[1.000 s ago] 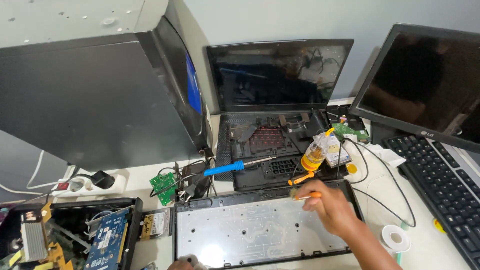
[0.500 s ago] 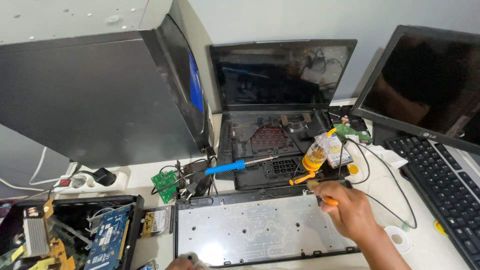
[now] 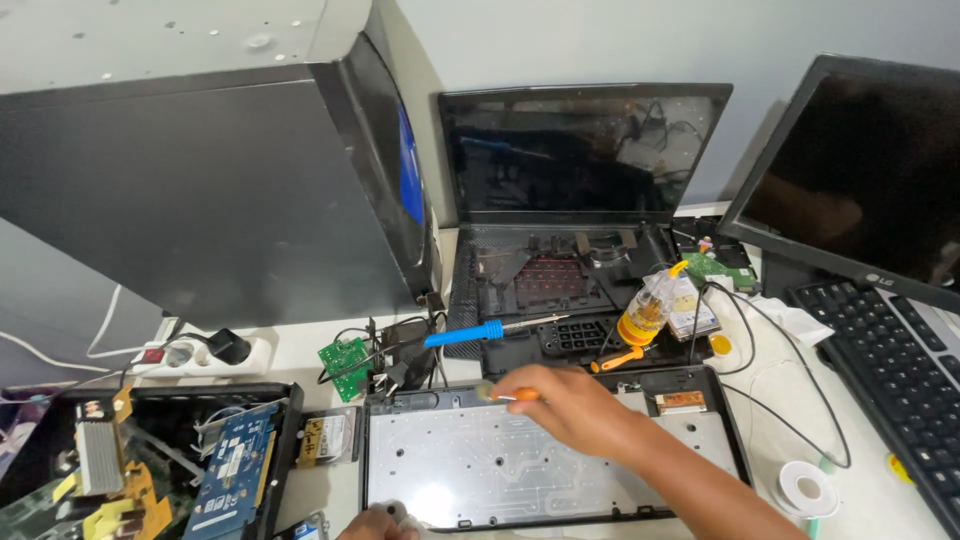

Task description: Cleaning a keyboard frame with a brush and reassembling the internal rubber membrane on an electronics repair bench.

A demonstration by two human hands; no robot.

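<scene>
From the head camera we see our right hand [image 3: 575, 410] closed around an orange-handled tool [image 3: 512, 395], its long axis lying nearly level and its tip pointing left over the upper edge of the upturned laptop panel [image 3: 470, 470] on the counter [image 3: 300, 355]. Our left hand [image 3: 375, 524] touches the panel's near edge, mostly out of view, so we cannot tell its grip. A blue-handled screwdriver [image 3: 465, 334] lies just behind, beside the opened laptop [image 3: 560, 280].

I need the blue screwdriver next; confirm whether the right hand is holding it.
No: the blue screwdriver lies on the opened laptop, while the right hand holds an orange-handled tool.
</scene>
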